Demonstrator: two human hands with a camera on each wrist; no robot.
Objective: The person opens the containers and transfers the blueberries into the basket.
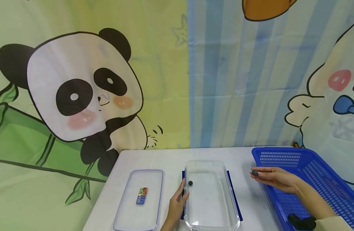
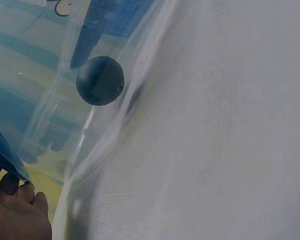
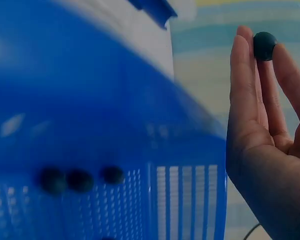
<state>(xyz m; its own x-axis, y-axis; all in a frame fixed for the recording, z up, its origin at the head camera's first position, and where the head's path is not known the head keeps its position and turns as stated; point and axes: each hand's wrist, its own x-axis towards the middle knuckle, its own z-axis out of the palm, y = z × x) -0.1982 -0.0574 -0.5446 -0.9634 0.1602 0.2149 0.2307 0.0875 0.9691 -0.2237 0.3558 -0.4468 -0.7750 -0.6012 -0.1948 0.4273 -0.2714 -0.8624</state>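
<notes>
My right hand (image 1: pixel 278 179) pinches a small dark ball (image 3: pixel 264 46) between thumb and fingertips, above the left rim of the blue basket (image 1: pixel 263 183). The left hand (image 1: pixel 175 202) grips the left side of a clear plastic box (image 1: pixel 208 199), by its blue side flap (image 2: pixel 4 154). Inside that box, near its left wall, lies another dark ball (image 1: pixel 190 183). Several more dark balls, such as this one (image 3: pixel 80 180), lie in the perforated basket, seen blurred in the right wrist view.
A clear lid (image 1: pixel 128 211) with a coloured label (image 1: pixel 141 196) lies flat to the left of the box. Another blue flap (image 1: pixel 234 195) hangs along the box's right side. All stand on a white-covered table (image 1: pixel 171 157) before a cartoon-printed curtain (image 1: pixel 165 80).
</notes>
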